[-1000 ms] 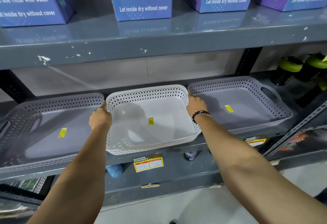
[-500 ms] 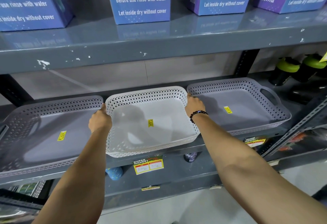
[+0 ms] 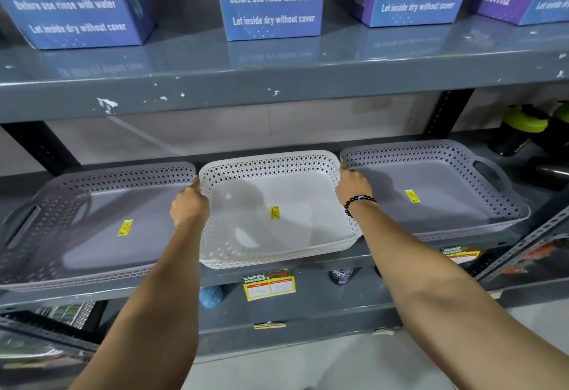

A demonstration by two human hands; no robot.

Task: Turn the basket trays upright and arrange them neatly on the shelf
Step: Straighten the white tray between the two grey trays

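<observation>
Gripping the white basket tray [image 3: 277, 205] by both side rims, left hand [image 3: 189, 206] and right hand [image 3: 351, 185] closed on it, upright mid-shelf [image 3: 308, 277] between two upright grey trays [image 3: 101, 223]. Nearly finished; only squaring up left, seemingly.

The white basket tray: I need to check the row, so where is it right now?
In the head view, the white basket tray sits upright mid-shelf between two grey basket trays, left hand and right hand on its sides.

Both forearms are left bare of sleeves; a black beaded bracelet [image 3: 358, 202] is worn on the right wrist.
</observation>
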